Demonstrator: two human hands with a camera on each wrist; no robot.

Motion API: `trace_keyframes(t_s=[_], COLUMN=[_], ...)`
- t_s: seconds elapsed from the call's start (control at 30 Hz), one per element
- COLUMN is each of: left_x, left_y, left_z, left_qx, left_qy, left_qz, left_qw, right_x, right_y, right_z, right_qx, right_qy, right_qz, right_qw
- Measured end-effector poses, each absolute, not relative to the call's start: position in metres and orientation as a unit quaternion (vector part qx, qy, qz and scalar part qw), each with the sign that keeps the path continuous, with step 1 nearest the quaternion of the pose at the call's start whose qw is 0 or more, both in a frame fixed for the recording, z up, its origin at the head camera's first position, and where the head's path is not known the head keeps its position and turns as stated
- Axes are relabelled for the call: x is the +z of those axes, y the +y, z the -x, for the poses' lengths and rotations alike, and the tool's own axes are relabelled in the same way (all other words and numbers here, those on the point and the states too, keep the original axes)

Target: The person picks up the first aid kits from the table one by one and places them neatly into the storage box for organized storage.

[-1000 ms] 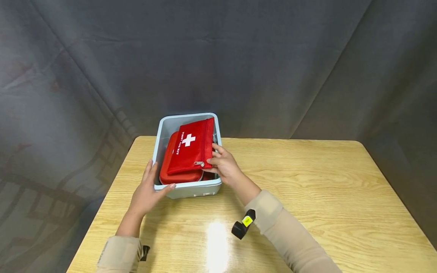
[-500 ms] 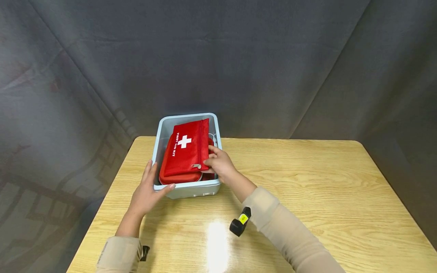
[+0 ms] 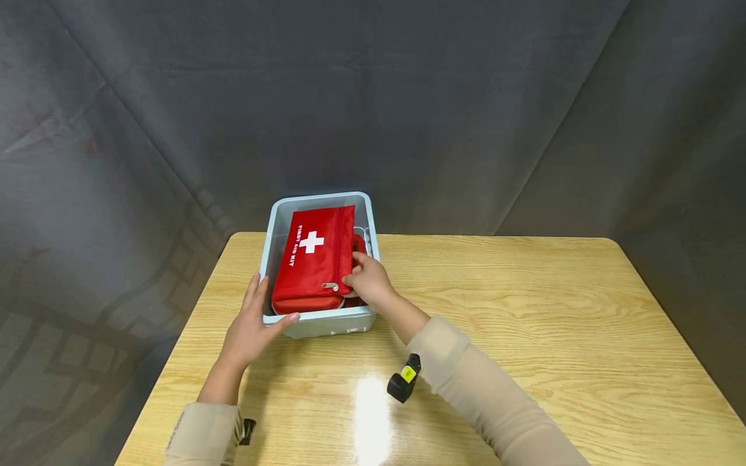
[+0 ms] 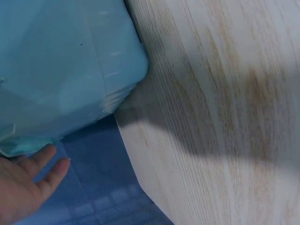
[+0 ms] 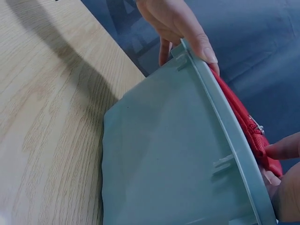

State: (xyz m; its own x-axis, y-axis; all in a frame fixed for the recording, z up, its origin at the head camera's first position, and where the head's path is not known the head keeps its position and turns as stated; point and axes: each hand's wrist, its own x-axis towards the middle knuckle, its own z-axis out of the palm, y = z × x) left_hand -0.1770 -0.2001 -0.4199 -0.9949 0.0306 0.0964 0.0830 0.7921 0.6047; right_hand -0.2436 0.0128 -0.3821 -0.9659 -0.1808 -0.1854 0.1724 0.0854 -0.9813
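Note:
A red zippered first aid pouch (image 3: pixel 315 249) with a white cross lies inside a light blue plastic bin (image 3: pixel 373 223). Under it, a rounded orange-red case (image 3: pixel 309 303) shows along the front. My right hand (image 3: pixel 372 283) pinches the pouch's front right edge beside the zipper pull; the pinch also shows in the right wrist view, with the pouch (image 5: pixel 241 117) just above the rim. My left hand (image 3: pixel 249 330) rests at the bin's front left corner, thumb on the front rim and extended fingers along the left side.
The bin stands at the back left of a wooden table (image 3: pixel 524 323), close to a dark grey curtain (image 3: pixel 437 116). Something red with a white cord or loop (image 3: pixel 362 233) lies along the bin's right side, partly covered.
My right hand has moved the pouch left and down, so it lies flatter over the orange-red case. More of the bin's right side shows. My left hand has stayed in place.

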Motion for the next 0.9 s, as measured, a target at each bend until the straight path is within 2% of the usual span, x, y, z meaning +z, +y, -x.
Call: trace_keyframes(t_s=[0.6, 0.9], left_x=[-0.418, -0.408], left_y=[-0.201, -0.2], left_z=[0.175, 0.175], left_qx=[-0.335, -0.259], left_qy=[-0.941, -0.965], left_qz=[0.024, 0.033], left_qw=[0.026, 0.021], right_x=[-0.385, -0.382], right_y=[0.007, 0.025], right_z=[0.243, 0.227], right_qx=[-0.626, -0.578], right_qy=[0.77, 0.81], right_qz=[0.018, 0.064], right_qw=[0.122, 0.074])
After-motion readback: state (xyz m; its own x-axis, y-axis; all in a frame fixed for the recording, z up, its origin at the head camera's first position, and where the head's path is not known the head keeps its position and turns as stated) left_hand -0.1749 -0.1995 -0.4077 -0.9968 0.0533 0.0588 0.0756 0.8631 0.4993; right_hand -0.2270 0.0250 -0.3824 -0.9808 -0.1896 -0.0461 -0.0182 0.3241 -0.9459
